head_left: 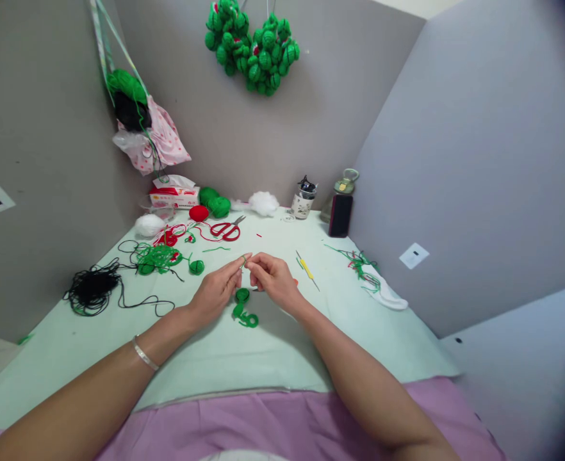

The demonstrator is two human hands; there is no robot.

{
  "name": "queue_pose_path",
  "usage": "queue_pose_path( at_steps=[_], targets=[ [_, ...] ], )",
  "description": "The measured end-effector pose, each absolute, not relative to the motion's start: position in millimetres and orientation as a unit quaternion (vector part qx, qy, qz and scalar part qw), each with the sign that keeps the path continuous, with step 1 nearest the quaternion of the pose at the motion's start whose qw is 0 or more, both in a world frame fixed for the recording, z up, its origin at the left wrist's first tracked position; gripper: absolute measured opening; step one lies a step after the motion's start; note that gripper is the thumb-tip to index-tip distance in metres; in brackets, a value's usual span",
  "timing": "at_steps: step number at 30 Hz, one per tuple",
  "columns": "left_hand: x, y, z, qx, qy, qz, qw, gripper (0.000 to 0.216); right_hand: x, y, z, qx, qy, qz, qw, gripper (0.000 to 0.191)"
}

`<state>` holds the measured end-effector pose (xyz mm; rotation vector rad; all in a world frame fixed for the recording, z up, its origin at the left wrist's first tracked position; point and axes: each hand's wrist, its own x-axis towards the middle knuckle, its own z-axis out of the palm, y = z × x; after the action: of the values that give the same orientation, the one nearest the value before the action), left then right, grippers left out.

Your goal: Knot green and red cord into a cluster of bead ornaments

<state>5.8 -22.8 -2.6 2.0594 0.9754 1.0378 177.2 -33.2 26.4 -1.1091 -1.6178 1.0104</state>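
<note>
My left hand (219,287) and my right hand (273,278) meet over the middle of the table, fingertips nearly touching. A thin strand of green yarn (244,259) shows at the fingertips, and both hands pinch at it. Just below the left fingers is a small green crocheted piece (243,296) with a round ball and a curled tail; whether the strand joins it is hidden. A bit of something orange (296,282) peeks out beside my right hand. Further right lies a yellow-handled crochet hook (306,269).
Red-handled scissors (225,230), a red yarn ball (198,213) and white stuffing (264,203) lie at the back. Black yarn (91,287) and green netting (157,257) are left. Yarn scraps (363,266), a phone (341,216) and a cup (303,203) stand or lie right. Grey partitions enclose the table.
</note>
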Motion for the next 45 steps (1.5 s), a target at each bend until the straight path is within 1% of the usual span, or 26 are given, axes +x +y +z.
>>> queue_pose_path(
  at_steps=[15, 25, 31, 38, 45],
  targets=[
    [7.0, -25.7, -1.4, 0.790, 0.392, 0.373, 0.287, 0.051, 176.2, -27.9, 21.9, -0.477, -0.649, 0.392, 0.444, 0.022],
    [7.5, -26.5, 0.1, 0.791, 0.403, 0.362, 0.284, 0.052, 176.0, -29.0, 20.5, -0.474, -0.681, 0.354, 0.432, 0.020],
    [7.2, -27.0, -1.4, 0.795, 0.412, 0.350, 0.277, 0.052, 175.4, -26.0, 16.3, -0.480, -0.671, 0.360, 0.436, 0.021],
    [9.1, -27.8, -0.9, 0.809, 0.402, 0.352, 0.245, 0.053, 175.1, -24.5, 15.4, -0.478, -0.673, 0.352, 0.441, 0.023],
    [9.6, -27.0, -6.0, 0.826, 0.395, 0.338, 0.217, 0.049, 175.3, -25.1, 18.2, -0.489, -0.660, 0.366, 0.438, 0.019]
  ],
)
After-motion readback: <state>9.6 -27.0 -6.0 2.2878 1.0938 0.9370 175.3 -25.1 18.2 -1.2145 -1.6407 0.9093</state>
